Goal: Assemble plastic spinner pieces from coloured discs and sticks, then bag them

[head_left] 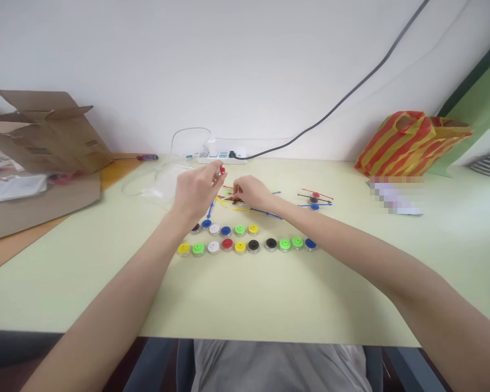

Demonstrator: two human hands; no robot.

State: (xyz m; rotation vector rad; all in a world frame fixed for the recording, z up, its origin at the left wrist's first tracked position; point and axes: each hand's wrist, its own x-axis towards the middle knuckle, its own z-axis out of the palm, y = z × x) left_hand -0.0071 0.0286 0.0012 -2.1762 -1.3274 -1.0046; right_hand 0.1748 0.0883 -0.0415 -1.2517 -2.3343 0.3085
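Note:
My left hand is raised above the table, thumb and fingers closed on a small red plastic piece. Beside it, my right hand reaches low into a pile of thin coloured arrow-ended sticks, its fingertips pinched together; what they grip is too small to make out. Blue sticks and yellow sticks stick out from the pile. Nearer to me lie two rows of round clear-based discs with coloured tops, among them a red disc, a yellow disc and a black disc.
Right of the pile, red, black and blue sticks bear round pieces, such as a blue one. A power strip with a dark cable lies by the wall. A cardboard box, a screwdriver and a striped bag flank the area.

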